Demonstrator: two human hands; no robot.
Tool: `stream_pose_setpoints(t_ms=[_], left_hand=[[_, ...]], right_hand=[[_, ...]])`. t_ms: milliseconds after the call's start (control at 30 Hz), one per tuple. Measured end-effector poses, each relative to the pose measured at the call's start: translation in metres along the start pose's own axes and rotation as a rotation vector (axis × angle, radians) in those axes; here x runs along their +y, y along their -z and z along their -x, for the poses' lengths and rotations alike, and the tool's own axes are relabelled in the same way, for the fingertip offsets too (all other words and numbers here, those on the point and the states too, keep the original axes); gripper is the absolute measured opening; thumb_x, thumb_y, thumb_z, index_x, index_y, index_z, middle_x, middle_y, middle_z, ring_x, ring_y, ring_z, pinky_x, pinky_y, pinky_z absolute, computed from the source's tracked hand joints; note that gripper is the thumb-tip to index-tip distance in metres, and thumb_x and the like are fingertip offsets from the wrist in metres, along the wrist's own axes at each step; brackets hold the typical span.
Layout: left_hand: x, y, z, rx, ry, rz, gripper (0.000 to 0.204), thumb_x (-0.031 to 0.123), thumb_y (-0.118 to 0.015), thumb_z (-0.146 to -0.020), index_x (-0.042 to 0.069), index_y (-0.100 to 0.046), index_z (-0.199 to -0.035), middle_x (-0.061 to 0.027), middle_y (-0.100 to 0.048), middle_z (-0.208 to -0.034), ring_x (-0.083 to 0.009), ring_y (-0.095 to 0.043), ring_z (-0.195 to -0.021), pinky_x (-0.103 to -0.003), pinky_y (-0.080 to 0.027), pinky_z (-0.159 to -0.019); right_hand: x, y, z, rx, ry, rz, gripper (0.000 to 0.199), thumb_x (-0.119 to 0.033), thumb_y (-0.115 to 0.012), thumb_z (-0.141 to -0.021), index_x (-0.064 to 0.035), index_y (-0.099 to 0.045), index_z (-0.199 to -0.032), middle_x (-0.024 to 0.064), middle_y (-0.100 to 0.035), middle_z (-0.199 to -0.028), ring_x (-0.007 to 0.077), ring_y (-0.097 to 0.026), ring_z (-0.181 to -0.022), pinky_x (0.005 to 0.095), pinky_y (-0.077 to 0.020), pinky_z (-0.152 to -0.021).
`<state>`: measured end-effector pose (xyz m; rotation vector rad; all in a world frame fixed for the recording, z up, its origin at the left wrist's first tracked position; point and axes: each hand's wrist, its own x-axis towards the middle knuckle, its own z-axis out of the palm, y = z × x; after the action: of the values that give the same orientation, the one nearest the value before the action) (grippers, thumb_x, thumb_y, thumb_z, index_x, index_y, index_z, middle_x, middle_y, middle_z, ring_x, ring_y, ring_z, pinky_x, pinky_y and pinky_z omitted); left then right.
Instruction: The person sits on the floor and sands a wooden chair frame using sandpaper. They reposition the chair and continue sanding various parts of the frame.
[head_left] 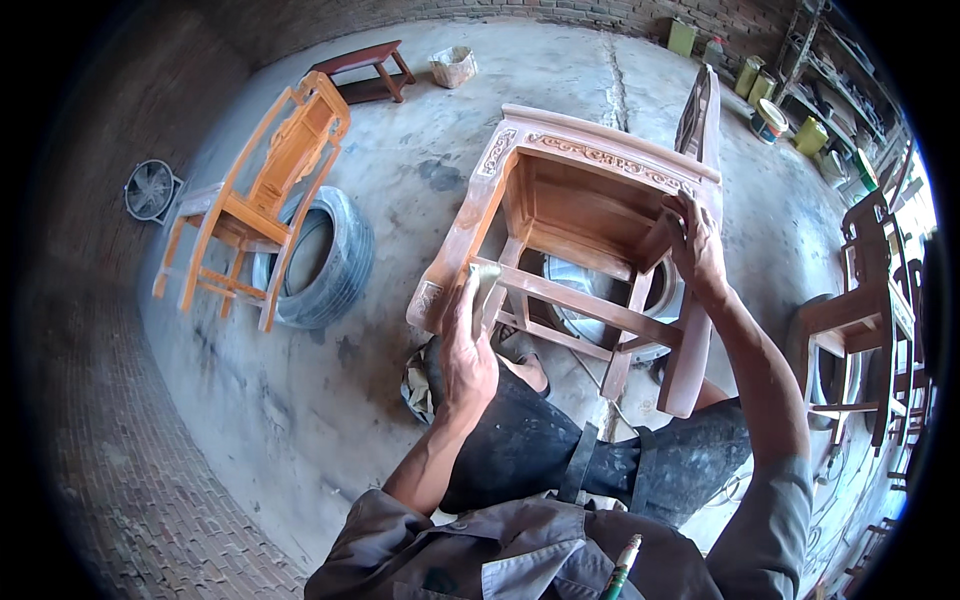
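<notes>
Concrete floor (400,180), brick wall (300,25), sunlit.

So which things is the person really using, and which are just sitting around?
In use:
- carved wooden chair, lying on its side
- sanding pad under the left hand
- right hand, gripping the chair frame

Just sitting around:
- orange chair leaning on a tyre
- small table
- fan
- paint cans

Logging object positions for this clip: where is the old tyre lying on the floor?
In the head view the tyre lies flat on the concrete floor, left of centre, with the orange wooden chair resting against its left edge.
</notes>
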<state>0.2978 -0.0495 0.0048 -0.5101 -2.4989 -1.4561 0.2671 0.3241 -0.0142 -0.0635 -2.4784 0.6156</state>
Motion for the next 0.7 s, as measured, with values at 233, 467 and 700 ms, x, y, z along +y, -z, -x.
stream_pose_setpoints(t_ms=[233,467,700], left_hand=[[-0.02,-0.017,-0.023,0.024,-0.013,-0.099,0.063,-0.012,-0.05,-0.088,0.001,-0.036,-0.148,-0.0243,-0.045,-0.146,-0.0389,-0.042,-0.137,-0.042,-0.036,-0.113],[-0.028,-0.018,-0.027,-0.05,0.087,-0.015,0.049,-0.002,-0.042,-0.1,0.003,-0.036,-0.149,-0.0199,-0.05,-0.144,-0.0306,-0.052,-0.13,-0.038,-0.045,-0.105],[-0.017,0.004,0.006,-0.1,0.22,-0.185,0.047,0.001,-0.046,-0.099,0.001,-0.04,-0.146,-0.0229,-0.052,-0.141,-0.0327,-0.052,-0.13,-0.039,-0.043,-0.105]], right_hand=[[0.007,0.001,-0.002,-0.021,0.003,-0.016,0.039,-0.013,-0.055,-0.095,-0.0001,-0.047,-0.131,0.0133,-0.067,-0.12,0.0378,-0.057,-0.115,0.0458,-0.0426,-0.101],[0.004,0.002,0.001,-0.038,-0.04,0.055,0.04,-0.019,-0.057,-0.095,-0.0026,-0.049,-0.131,0.0107,-0.067,-0.122,0.0349,-0.054,-0.121,0.0448,-0.041,-0.104],[0.003,0.003,0.0,0.009,-0.011,0.016,0.038,-0.016,-0.058,-0.095,-0.0026,-0.05,-0.13,0.0103,-0.068,-0.12,0.0348,-0.056,-0.117,0.0446,-0.0424,-0.102]])
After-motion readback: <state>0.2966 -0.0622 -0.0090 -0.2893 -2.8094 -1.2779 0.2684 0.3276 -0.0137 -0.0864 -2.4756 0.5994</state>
